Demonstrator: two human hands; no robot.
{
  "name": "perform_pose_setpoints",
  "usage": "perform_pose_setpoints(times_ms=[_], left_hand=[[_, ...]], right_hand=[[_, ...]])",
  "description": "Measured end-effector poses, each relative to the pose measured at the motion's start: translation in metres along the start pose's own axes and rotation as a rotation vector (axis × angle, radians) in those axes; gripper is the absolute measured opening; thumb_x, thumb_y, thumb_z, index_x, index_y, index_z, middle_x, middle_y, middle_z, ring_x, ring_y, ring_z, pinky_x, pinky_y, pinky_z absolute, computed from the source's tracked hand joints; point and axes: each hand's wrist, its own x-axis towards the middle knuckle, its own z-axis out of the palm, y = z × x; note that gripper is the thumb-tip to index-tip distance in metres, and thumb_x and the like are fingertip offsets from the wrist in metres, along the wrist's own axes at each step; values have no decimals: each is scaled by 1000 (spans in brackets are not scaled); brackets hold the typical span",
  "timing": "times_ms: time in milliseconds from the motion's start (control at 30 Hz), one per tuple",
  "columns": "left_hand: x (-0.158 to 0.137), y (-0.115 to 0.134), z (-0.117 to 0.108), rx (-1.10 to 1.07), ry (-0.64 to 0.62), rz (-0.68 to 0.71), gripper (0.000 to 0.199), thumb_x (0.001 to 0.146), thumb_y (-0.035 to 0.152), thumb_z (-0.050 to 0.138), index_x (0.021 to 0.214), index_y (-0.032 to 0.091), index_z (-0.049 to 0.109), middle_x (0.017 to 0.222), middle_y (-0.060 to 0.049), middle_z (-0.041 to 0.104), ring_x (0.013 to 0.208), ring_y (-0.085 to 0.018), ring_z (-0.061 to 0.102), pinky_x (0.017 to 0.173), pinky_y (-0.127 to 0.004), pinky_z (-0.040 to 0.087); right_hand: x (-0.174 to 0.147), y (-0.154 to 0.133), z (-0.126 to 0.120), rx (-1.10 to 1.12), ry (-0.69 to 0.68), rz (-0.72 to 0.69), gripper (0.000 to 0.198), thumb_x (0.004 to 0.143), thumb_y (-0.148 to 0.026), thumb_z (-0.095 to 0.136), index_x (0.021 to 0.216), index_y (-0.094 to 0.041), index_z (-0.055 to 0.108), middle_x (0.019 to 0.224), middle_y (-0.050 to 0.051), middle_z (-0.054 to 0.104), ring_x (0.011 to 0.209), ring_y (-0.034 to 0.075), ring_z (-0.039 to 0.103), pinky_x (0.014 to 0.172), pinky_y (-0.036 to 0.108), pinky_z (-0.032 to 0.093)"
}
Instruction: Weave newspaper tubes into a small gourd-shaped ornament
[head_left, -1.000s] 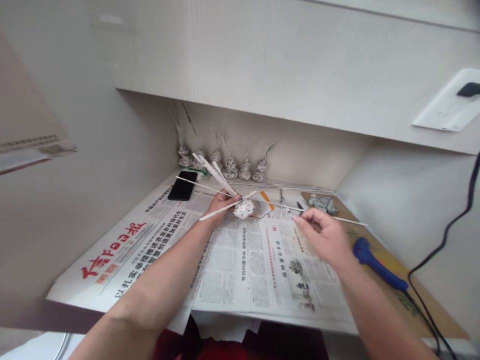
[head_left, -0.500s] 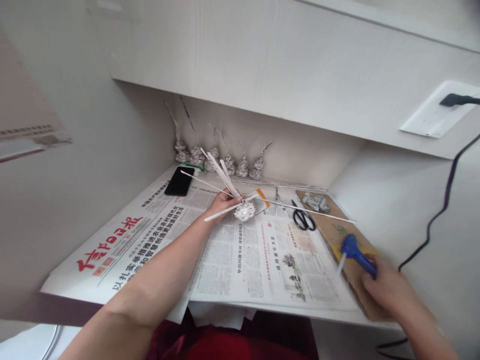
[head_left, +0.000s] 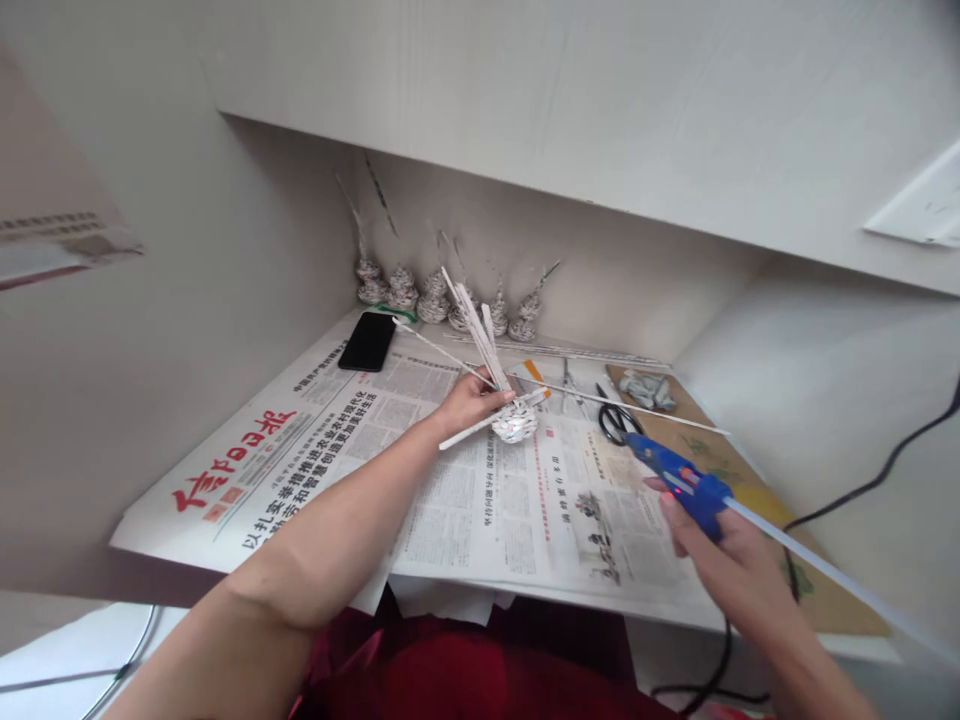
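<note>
A small ball woven from rolled newspaper strips point(head_left: 515, 422) is pinched by my left hand point(head_left: 474, 400) above the newspaper. Several paper strips point(head_left: 480, 325) stick up and out from it, and one long strip reaches to the right. My right hand point(head_left: 724, 555) is wrapped around the handle of a blue hot glue gun point(head_left: 679, 480). Its nozzle points left toward the woven ball, with a gap between them. A long whitish glue stick point(head_left: 817, 565) runs out of the gun's back end. A small red light shows on the gun's side.
Newspaper point(head_left: 480, 540) covers the table. Black scissors point(head_left: 616, 425) lie near the nozzle, beside a cardboard piece point(head_left: 847, 600) with a crumpled grey wad point(head_left: 647, 390). A phone point(head_left: 367, 341) lies at left; several woven gourd shapes point(head_left: 433, 297) line the back wall. A black cord point(head_left: 892, 462) hangs at right.
My right hand has lifted the glue gun from the cardboard, turned it to point left and brought it nearer the woven ball. My left hand keeps its hold. The view has shifted slightly.
</note>
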Motion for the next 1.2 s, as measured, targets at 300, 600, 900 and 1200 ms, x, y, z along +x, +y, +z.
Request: perform_pose_setpoints(times_ms=[300, 600, 900, 1200], left_hand=[[-2, -3, 6, 20, -26, 44, 36, 66, 42, 78, 79, 14, 62, 75, -3, 62, 71, -15, 57, 72, -28, 43], [-4, 3, 11, 4, 1, 40, 32, 66, 39, 79, 77, 14, 61, 75, -2, 62, 71, -15, 56, 72, -27, 43], [-4, 1, 12, 28, -6, 31, 35, 65, 40, 79, 79, 13, 61, 76, -3, 63, 72, -15, 58, 72, -27, 45], [-3, -3, 10, 56, -41, 60, 33, 68, 39, 77, 82, 13, 60, 77, -2, 63, 73, -15, 58, 73, -26, 46]], right_hand=[[-8, -64, 38, 182, -184, -289, 30, 89, -40, 55, 115, -26, 63, 102, 6, 69, 95, 25, 65, 74, 36, 54], [-3, -74, 44, 167, -183, -276, 25, 89, -42, 54, 105, -24, 63, 83, 3, 68, 73, 21, 64, 63, 31, 50], [1, -84, 46, 164, -160, -333, 21, 90, -40, 52, 101, -24, 60, 89, 4, 66, 79, 21, 62, 68, 32, 49], [-2, -79, 56, 49, -173, -334, 21, 93, -42, 48, 102, -24, 52, 95, 4, 60, 83, 20, 60, 71, 31, 45]])
